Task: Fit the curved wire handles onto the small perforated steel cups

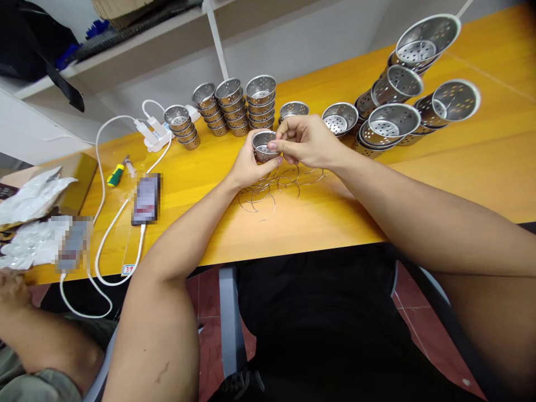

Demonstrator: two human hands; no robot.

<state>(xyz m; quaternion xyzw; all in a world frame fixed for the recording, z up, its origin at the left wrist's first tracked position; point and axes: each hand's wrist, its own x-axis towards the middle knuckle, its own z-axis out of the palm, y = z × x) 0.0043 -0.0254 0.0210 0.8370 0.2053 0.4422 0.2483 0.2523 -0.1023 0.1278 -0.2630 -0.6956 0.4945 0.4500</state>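
My left hand (245, 163) is wrapped round a small perforated metal cup (264, 154), its mouth facing up. At the cup's right rim, my right hand (305, 139) has thumb and fingers pinched together. Whatever lies in that pinch is hidden or too small to name. Several thin wire rings (288, 177) lie loosely on the yellow table (326, 223) below both hands. Just behind my right hand stands another perforated cup (294, 107), with one more cup (340, 118) to its right.
Stacked cups (260, 100) line the back left; taller stacks (389, 123) stand at the right. A power strip (157, 137), white cables, a green-yellow screwdriver (116, 175) and a phone (146, 199) lie leftward. Another person's arm (50, 335) rests at far left, near plastic bags (33, 240).
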